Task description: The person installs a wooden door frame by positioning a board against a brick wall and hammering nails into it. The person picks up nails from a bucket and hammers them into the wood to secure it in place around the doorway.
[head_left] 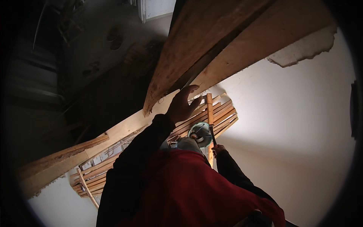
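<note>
My left hand (pixel 183 104) is raised beside the lower edge of a long wooden board (pixel 242 49), its thumb and fingers apart. Nothing shows in that hand, and I cannot tell whether the fingertips touch the wood. Lower down, my right hand (pixel 217 150) is closed round the dark handle of a hammer (pixel 213 136), its head pointing upward. Just left of the hammer is a bucket with a pale green rim (pixel 210 142), holding a roll and other small things. A rough timber beam (pixel 196 34) runs alongside the board, with a dark gap between them.
Below me is a platform of wooden slats (pixel 223 113) with a crosspiece (pixel 210 109). More slats (pixel 96 174) extend to the lower left. A pale wall (pixel 287 113) fills the right side. On the far left is a dim lower area with a pair of shoes (pixel 115 38).
</note>
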Demonstrator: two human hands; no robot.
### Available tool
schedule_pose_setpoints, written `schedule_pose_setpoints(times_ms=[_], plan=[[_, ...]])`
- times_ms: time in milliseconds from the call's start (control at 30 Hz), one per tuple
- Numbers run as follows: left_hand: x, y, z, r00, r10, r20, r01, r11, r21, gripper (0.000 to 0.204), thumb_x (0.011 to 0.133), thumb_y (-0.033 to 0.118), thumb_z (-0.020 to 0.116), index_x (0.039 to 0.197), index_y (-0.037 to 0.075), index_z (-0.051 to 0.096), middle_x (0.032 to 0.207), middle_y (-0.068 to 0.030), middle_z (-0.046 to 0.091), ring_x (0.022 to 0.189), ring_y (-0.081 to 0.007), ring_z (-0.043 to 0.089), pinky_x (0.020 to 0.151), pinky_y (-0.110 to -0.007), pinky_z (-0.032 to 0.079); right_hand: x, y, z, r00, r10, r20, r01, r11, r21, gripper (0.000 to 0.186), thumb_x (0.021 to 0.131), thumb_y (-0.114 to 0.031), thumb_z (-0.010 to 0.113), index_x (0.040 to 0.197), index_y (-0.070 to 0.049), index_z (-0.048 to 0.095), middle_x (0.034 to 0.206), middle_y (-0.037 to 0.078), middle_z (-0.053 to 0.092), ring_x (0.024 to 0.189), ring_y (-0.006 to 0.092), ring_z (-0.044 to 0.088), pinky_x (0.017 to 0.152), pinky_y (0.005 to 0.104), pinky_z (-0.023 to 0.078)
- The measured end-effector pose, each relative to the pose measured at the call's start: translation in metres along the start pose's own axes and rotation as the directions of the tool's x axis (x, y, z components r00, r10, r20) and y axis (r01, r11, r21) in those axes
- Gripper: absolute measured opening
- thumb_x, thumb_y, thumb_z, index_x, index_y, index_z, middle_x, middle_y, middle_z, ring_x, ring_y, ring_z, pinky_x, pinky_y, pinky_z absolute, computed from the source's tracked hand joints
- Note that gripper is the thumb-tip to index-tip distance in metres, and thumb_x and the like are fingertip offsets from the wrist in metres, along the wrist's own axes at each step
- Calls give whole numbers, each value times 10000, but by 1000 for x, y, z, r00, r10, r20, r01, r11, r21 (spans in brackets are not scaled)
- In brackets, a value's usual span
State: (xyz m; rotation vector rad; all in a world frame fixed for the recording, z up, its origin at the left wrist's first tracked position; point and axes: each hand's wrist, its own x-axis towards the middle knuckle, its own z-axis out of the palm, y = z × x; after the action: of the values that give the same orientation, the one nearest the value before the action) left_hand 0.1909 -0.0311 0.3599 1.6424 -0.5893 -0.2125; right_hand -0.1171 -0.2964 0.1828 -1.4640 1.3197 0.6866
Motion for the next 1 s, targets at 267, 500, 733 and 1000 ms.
schedule_pose_setpoints(times_ms=[267,500,733,1000], plan=[[149,150,44,851,446,-277,-416,895,162,871,846,441,766,1453,-23,348,1447,-271,431,1340,-394,451,1099,-486,384,-27,55,12,886,-355,-299,374,927,8,216,903,-209,681,798,-98,529,572,6,498,417,138,474,383,336,382],[208,245,57,737,593,-324,-535,805,257,1147,745,501,835,1517,-42,183,1531,-316,253,1414,-435,313,1141,-525,318,-101,7,12,715,-441,-542,619,760,197,283,911,-251,666,729,-95,515,549,-17,477,433,97,459,394,311,355],[224,250,74,623,727,-288,-640,686,346,1140,724,432,843,1528,-43,190,1542,-265,265,1448,-378,272,1197,-462,243,-206,-67,-4,427,-590,-685,825,565,27,442,955,-434,600,729,-62,523,549,6,504,460,116,497,426,314,364],[248,272,59,636,738,-224,-661,672,334,1292,698,517,840,1575,-12,52,1615,-282,105,1514,-417,124,1225,-535,138,-288,-137,-26,250,-660,-708,909,413,-64,522,939,-520,582,853,-5,583,586,80,538,537,182,545,514,354,409]])
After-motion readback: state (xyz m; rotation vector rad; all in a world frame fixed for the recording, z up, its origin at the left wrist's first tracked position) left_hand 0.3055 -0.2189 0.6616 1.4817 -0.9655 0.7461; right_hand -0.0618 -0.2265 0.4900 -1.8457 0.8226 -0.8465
